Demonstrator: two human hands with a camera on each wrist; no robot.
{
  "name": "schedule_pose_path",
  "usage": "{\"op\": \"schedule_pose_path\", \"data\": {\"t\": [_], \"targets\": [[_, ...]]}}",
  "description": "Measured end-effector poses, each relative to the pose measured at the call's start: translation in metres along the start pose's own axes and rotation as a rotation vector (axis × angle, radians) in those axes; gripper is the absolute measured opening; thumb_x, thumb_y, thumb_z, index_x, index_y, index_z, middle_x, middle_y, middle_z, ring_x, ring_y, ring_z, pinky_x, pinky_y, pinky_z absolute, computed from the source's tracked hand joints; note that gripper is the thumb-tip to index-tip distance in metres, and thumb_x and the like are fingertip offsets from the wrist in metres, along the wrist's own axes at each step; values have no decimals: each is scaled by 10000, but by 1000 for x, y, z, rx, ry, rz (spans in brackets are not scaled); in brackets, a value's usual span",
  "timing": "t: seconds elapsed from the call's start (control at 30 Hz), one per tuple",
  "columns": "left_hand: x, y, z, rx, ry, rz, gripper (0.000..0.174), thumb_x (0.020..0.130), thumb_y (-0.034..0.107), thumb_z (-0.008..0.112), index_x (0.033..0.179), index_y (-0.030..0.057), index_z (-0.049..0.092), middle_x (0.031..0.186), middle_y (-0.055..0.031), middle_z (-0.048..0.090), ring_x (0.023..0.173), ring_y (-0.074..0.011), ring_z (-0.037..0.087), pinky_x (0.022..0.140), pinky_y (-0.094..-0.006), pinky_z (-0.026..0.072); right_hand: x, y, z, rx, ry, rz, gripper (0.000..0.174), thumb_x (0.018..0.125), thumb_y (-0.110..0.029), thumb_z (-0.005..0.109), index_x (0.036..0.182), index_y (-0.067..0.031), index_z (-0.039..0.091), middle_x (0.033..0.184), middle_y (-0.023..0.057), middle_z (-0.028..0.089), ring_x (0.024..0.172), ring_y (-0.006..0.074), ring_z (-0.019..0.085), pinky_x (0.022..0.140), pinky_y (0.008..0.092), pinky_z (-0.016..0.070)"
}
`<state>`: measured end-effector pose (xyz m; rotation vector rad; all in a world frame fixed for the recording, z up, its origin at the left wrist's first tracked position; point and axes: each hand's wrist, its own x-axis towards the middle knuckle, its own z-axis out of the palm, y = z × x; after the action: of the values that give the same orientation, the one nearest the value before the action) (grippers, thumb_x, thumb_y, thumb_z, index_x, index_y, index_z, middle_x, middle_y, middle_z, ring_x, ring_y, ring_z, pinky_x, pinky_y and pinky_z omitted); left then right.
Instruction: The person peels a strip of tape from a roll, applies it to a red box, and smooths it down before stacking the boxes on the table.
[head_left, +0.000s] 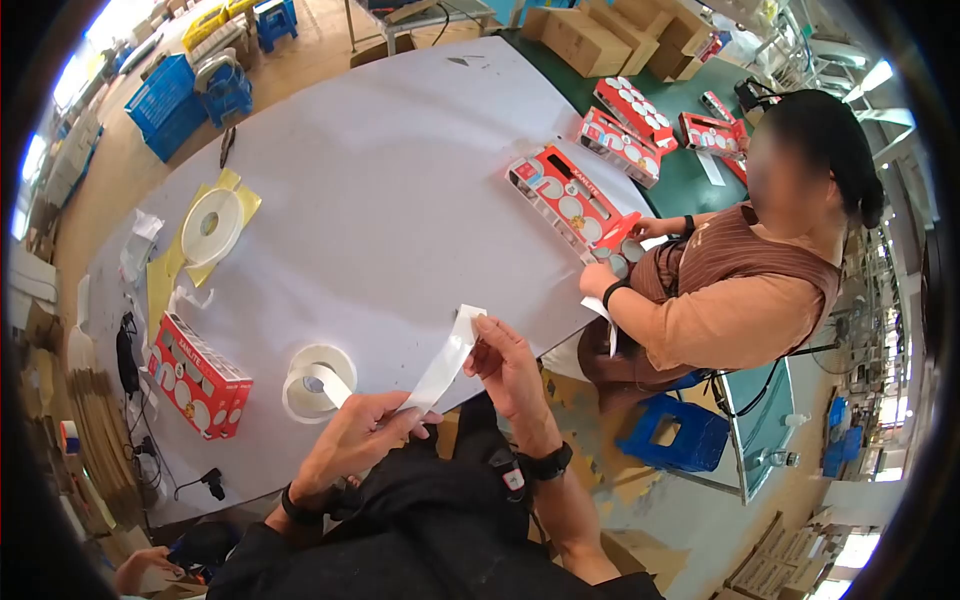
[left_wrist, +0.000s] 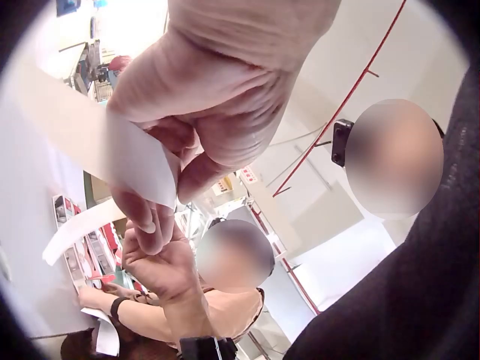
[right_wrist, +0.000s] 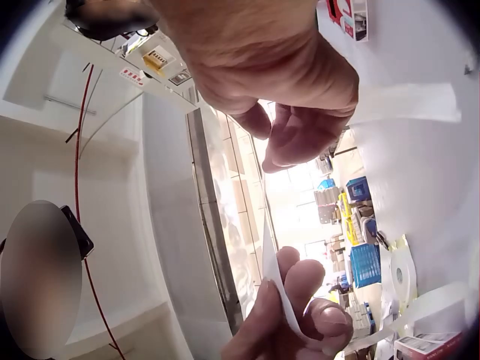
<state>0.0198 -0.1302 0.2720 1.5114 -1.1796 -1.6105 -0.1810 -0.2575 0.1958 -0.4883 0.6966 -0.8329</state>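
A white strip (head_left: 440, 368) is stretched between the two hands above the table's near edge. The left hand (head_left: 365, 432) pinches it between thumb and fingers, and the strip runs back from there to a white roll (head_left: 300, 392) lying on the table. At the strip's upper part, the right hand (head_left: 508, 372) pinches it, and a short free end sticks out past the fingers. In the left wrist view the left hand (left_wrist: 217, 97) has the strip (left_wrist: 135, 161) between its fingers. The right wrist view shows the right hand (right_wrist: 277, 75) above the left fingers (right_wrist: 300, 292).
A red and white box (head_left: 195, 385) stands on the table (head_left: 380, 200) at left, below another roll (head_left: 212, 226) on yellow sheets. At right a seated person (head_left: 750, 270) handles a red box (head_left: 570, 200). More red boxes lie beyond, and a blue stool (head_left: 675, 435) stands below.
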Motion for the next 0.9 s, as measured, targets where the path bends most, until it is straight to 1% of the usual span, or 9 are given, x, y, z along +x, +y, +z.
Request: {"op": "schedule_pose_path", "data": {"t": [0.13,0.23,0.33,0.53,0.63,0.7,0.8,0.83,0.9], "targets": [[11,5,3,-100,-9,28,295,1080,153,555,1225,-44,719,1071,-85,786,882,-124,721,765,-268,550,3,-10,-4,-10,61,-10,190,1047,-230,659,1057,-48,712,811,23,704,658,119,666,584,265,514],[11,32,-6,-153,-93,-78,310,1093,159,550,1268,-55,690,1124,-99,776,906,-121,711,772,-267,555,9,-18,5,4,62,-22,231,1056,-252,633,1110,-38,701,849,32,716,651,114,652,574,259,502],[13,14,-6,-337,-85,111,332,1099,150,542,1342,-53,642,1176,-104,764,937,-113,698,788,-266,560,12,-36,21,108,-35,43,287,1068,-283,601,1175,-27,674,898,47,725,662,102,642,561,250,482],[4,29,-10,-439,-140,144,348,1099,114,530,1398,-48,601,1228,-115,745,990,-111,688,831,-270,566,26,-46,45,188,-137,65,269,1082,-258,569,1143,-12,660,860,44,713,627,93,610,553,245,477],[2,35,-10,-475,-118,156,336,1091,74,539,1374,-96,603,1230,-200,738,1005,-198,729,857,-293,563,32,-47,55,214,-167,102,267,1088,-250,557,1133,-7,658,843,46,708,611,90,601,543,241,477],[0,37,-12,-459,-126,163,334,1090,63,537,1376,-99,600,1231,-203,737,1003,-198,728,862,-293,563,32,-46,59,277,-175,152,273,1092,-251,546,1129,-5,658,835,50,705,595,90,595,531,239,474],[-4,41,-15,-451,-138,149,332,1090,55,536,1377,-102,598,1229,-209,735,1006,-196,724,868,-295,562,44,-35,45,308,-426,147,318,1110,-228,490,1264,-2,652,976,98,777,611,63,638,484,205,490],[-4,41,-16,-449,-145,144,332,1091,54,537,1377,-103,598,1227,-211,735,1008,-194,722,871,-295,561,44,-35,45,321,-393,161,316,1108,-227,492,1258,-3,657,970,102,778,605,63,636,480,202,489],[-3,40,-16,-455,-168,141,331,1097,61,518,1395,-55,604,1254,-144,731,1011,-149,701,878,-283,568,43,-34,48,348,-326,189,311,1104,-224,496,1245,-5,665,958,110,780,592,62,633,471,197,486]]}}
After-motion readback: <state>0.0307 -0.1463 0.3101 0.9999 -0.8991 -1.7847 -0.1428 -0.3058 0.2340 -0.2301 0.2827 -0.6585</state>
